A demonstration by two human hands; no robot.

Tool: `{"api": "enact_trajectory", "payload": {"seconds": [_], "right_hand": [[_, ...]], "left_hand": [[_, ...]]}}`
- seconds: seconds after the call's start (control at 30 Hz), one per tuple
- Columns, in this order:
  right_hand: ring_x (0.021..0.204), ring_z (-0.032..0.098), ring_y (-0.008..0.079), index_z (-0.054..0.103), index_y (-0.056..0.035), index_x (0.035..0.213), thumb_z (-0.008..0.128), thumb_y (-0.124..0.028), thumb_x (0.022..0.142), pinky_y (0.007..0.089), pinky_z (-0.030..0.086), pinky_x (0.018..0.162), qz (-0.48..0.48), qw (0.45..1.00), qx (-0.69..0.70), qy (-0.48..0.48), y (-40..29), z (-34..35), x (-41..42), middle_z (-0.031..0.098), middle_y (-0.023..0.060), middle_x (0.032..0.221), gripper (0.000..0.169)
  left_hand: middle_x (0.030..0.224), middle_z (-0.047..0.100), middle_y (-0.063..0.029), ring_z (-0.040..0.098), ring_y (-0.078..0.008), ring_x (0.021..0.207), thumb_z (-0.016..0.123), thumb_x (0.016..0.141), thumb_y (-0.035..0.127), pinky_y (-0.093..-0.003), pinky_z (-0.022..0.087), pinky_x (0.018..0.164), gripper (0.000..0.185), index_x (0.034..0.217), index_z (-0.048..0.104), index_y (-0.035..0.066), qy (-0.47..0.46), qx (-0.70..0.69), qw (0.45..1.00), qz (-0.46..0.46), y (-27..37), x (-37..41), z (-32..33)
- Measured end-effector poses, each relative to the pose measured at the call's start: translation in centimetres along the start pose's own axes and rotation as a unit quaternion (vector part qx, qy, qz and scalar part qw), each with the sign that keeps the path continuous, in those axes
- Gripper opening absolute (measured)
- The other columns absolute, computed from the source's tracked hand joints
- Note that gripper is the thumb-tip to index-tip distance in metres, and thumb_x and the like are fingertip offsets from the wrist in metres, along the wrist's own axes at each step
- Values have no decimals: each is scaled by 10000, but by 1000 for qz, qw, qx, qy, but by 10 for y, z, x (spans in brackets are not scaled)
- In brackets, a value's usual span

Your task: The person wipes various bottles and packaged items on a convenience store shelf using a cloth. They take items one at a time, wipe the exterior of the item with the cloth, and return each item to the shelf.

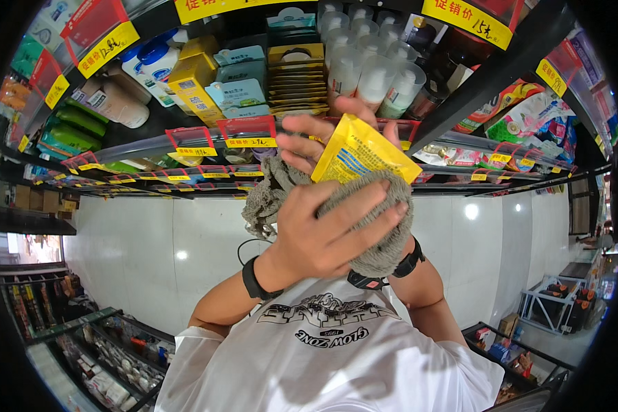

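My left hand (319,229) lies back-up on a grey terry cloth (386,252), its fingers spread over the folds. The cloth is pressed onto the lower part of a yellow sachet (360,149) that bears printed writing. Another bunched part of the cloth hangs left of my left hand. My right hand (306,136) is underneath with the palm up, holding the sachet from below. Its fingers stick out past the sachet's left and top edges; most of the palm is hidden by sachet and cloth. Both hands are in front of the shelf edge.
Ahead, a black shelf carries a row of yellow sachets (297,85), pale blue packets (239,77), yellow boxes (193,85) and clear-capped bottles (376,77). Price-tag holders (247,131) line its front edge. Behind me are racks of goods (103,355) and a white tiled floor (134,247).
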State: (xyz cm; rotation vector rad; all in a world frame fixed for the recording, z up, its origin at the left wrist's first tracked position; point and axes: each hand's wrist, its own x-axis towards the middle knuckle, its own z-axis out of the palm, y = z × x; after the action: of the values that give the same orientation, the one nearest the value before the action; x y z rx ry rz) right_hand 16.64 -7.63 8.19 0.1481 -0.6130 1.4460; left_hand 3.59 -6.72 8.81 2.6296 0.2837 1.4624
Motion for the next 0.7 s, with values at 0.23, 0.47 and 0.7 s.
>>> {"api": "enact_trajectory", "payload": {"seconds": [0.23,0.47,0.7], "right_hand": [[1341,531,397,270,-119,1606,266,-584,1098,479,398,1178,-11,995,-45,86,13,11,-7,453,300,1509,689],[1395,480,413,241,-146,1630,246,-554,1109,510,373,1192,-12,971,-92,220,16,26,-19,447,295,1525,662],[1293,562,365,323,-144,1612,267,-523,1113,506,393,1176,-45,993,-51,95,-13,-12,-23,542,248,1436,630]], "left_hand": [[1220,690,-81,628,-240,986,733,801,381,-390,460,847,458,1196,768,154,-12,-9,999,-52,3,-6,7],[1217,687,-100,612,-294,940,765,741,308,-422,466,823,509,1213,747,117,26,39,991,-127,-33,-8,6],[1180,701,-79,653,-255,912,683,803,354,-389,508,789,446,1189,770,146,-47,-76,996,-18,-2,-32,12]]}}
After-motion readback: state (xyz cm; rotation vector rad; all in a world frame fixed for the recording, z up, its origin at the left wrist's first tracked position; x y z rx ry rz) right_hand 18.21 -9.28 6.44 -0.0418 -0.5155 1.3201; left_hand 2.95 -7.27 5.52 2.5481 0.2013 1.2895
